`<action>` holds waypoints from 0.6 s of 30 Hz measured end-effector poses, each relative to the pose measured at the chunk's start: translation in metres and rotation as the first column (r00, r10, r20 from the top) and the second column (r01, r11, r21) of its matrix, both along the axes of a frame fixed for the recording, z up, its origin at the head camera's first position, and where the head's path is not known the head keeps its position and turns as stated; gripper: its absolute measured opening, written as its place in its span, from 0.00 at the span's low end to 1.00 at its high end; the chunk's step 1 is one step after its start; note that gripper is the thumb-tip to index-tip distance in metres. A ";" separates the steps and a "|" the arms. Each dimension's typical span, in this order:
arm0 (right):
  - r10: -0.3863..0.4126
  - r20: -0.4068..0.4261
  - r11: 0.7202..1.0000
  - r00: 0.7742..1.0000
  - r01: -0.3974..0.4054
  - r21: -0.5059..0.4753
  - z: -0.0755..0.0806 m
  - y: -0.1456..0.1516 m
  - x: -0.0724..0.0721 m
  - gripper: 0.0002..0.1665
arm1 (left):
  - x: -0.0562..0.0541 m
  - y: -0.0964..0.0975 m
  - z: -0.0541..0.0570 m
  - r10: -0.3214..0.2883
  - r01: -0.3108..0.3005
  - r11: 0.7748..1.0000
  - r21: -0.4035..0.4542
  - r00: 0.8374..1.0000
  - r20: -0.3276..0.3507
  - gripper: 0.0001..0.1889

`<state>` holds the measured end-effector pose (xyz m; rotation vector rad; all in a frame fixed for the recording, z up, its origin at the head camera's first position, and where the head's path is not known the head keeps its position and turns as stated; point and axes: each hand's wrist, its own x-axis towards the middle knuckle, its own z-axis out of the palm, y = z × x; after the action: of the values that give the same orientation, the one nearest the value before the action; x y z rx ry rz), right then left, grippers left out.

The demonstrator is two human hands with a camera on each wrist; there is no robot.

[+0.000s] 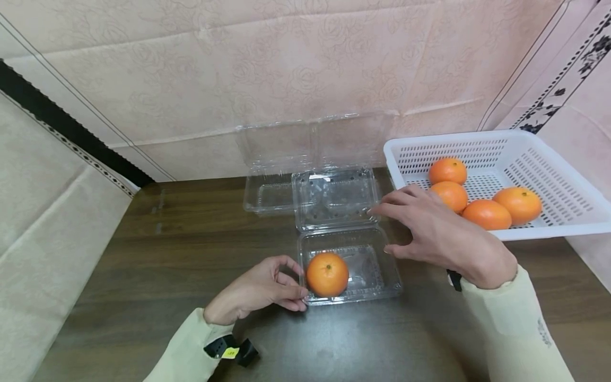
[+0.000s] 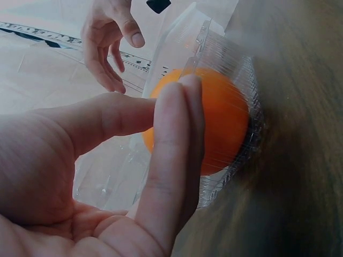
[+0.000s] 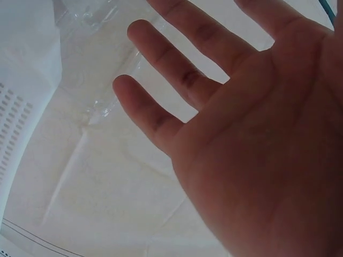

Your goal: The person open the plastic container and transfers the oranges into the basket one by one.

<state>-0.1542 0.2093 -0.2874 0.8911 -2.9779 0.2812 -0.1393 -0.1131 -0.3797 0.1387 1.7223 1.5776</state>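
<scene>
A clear plastic clamshell box [image 1: 366, 268] stands on the table with its lid [image 1: 336, 204] folded back. One orange [image 1: 327, 274] sits in the left part of its base. My left hand [image 1: 262, 286] pinches the box's left rim between thumb and fingers; in the left wrist view the fingertips [image 2: 170, 99] overlap the orange behind the clear wall. Over the space between the box and the basket, my right hand [image 1: 439, 231] hovers with fingers spread, and its palm [image 3: 257, 144] shows bare in the right wrist view.
A white perforated basket [image 1: 568, 154] at the right holds several oranges [image 1: 517, 205], one partly behind my right hand. Behind the box stands another clear container [image 1: 267, 195], its raised lid [image 1: 279, 143] near the cloth-covered wall [image 1: 305, 63]. The wooden table [image 1: 191, 244] lies beneath.
</scene>
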 end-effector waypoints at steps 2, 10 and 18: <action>0.006 0.007 1.000 1.000 -0.006 -0.005 -0.001 -0.002 0.000 0.36 | 0.000 0.000 0.000 -0.001 0.001 1.000 -0.002 1.000 -0.001 0.22; 0.047 0.002 0.999 0.999 -0.047 -0.026 -0.006 -0.011 0.000 0.37 | 0.000 0.000 0.000 -0.004 0.004 1.000 -0.005 1.000 0.000 0.22; 0.041 0.039 0.999 0.998 -0.041 -0.005 -0.009 -0.019 0.001 0.37 | 0.000 0.000 -0.001 -0.004 0.004 1.000 0.004 1.000 -0.002 0.21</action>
<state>-0.1529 0.1902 -0.2964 0.9586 -2.9963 0.3101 -0.1397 -0.1133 -0.3806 0.1450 1.7194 1.5784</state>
